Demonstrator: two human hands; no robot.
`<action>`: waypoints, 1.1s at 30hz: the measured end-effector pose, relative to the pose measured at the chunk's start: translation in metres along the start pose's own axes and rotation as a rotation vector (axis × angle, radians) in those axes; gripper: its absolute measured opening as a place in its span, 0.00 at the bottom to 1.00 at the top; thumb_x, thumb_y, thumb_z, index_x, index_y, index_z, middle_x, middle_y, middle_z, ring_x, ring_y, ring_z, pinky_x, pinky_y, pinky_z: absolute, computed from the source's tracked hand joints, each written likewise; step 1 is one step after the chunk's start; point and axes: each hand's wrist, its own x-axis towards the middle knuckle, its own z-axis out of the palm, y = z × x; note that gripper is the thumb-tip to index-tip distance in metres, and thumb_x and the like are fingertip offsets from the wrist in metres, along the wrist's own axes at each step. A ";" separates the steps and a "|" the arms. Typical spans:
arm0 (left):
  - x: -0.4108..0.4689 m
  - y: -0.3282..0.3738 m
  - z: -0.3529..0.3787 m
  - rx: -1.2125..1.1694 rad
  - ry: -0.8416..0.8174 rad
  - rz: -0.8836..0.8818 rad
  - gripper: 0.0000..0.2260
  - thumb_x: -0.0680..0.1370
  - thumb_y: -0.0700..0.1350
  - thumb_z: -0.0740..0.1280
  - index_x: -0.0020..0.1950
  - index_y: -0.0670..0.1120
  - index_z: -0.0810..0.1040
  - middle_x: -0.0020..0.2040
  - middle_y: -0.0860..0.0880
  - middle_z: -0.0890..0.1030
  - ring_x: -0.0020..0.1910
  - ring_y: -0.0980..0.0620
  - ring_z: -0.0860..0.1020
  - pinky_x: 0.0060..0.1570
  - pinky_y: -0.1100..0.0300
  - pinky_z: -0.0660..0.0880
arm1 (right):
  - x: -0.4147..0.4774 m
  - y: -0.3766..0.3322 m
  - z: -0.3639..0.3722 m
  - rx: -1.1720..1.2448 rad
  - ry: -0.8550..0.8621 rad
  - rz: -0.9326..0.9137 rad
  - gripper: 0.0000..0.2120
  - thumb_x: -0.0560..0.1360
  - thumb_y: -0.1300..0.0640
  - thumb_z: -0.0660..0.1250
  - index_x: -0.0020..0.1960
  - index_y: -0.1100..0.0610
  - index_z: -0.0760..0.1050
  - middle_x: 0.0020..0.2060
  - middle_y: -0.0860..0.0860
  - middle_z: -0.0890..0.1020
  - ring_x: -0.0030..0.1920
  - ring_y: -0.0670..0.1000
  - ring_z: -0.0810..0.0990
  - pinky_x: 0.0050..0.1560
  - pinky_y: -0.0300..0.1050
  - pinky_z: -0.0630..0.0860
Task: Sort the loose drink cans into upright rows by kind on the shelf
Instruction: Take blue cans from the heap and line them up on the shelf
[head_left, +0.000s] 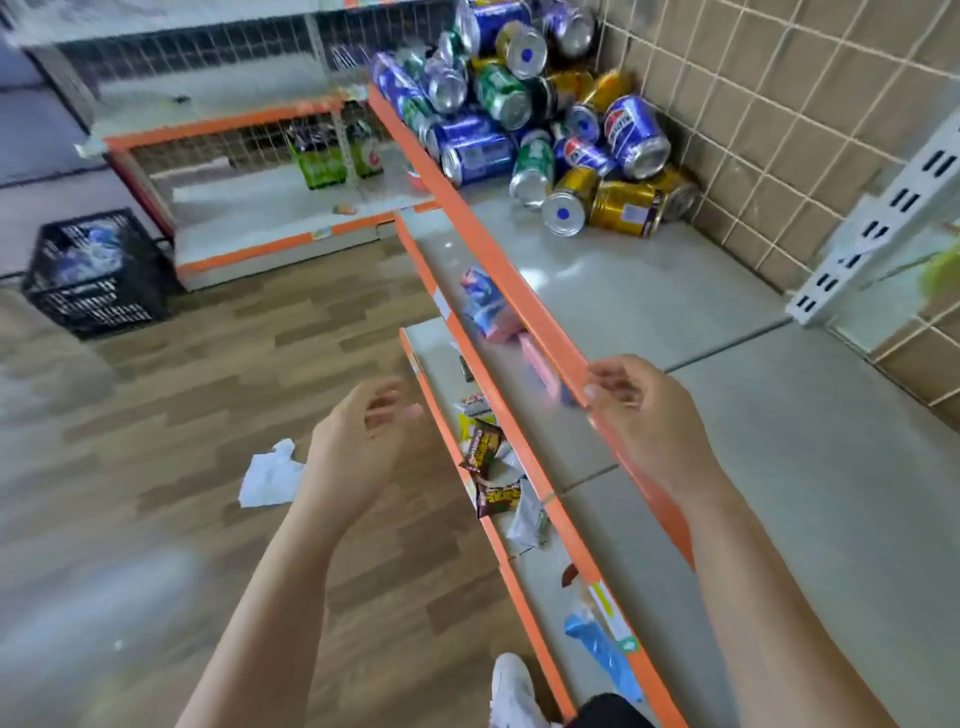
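At the bottom centre of the frame, a white shoe (511, 686) stands on a wooden floor (208, 389). Two bare forearms reach up from the bottom edge.

The left hand (358, 447), in the middle of the frame, hangs over the floor with fingers loosely curled, holding nothing. Left of it lies crumpled white paper (270, 475).

The right hand (644, 415), right of centre, is at the orange front edge (519, 291) of a grey shelf (779, 467). Its fingers are loosely bent and hold nothing. Blur hides whether they touch the edge.

Snack packets (485, 447) lie on a lower shelf between the hands.

The cans (524, 109), blue, green and gold, lie heaped on their sides at the shelf's far end, top centre, against a tiled wall (779, 130). They are well apart from both hands.

A black crate (96, 273) sits on the floor at the left edge, above the middle.
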 end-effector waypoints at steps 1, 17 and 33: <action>0.009 0.001 -0.001 -0.003 0.006 0.001 0.15 0.76 0.46 0.68 0.63 0.48 0.75 0.55 0.52 0.79 0.52 0.55 0.77 0.50 0.68 0.67 | 0.012 -0.002 0.005 -0.005 -0.019 -0.008 0.07 0.73 0.62 0.69 0.50 0.53 0.76 0.43 0.44 0.81 0.42 0.44 0.79 0.47 0.36 0.75; 0.209 -0.010 -0.047 0.025 -0.141 0.102 0.12 0.77 0.47 0.66 0.60 0.51 0.76 0.53 0.56 0.79 0.47 0.66 0.75 0.42 0.76 0.67 | 0.170 -0.043 0.095 0.023 0.126 0.119 0.07 0.75 0.62 0.66 0.53 0.56 0.76 0.41 0.47 0.81 0.34 0.31 0.77 0.34 0.22 0.68; 0.405 0.044 -0.005 0.036 -0.346 0.322 0.14 0.77 0.45 0.66 0.63 0.49 0.76 0.57 0.54 0.78 0.49 0.59 0.76 0.47 0.71 0.70 | 0.324 -0.060 0.103 -0.138 0.318 0.126 0.09 0.76 0.58 0.66 0.56 0.54 0.76 0.45 0.44 0.80 0.45 0.41 0.77 0.47 0.32 0.72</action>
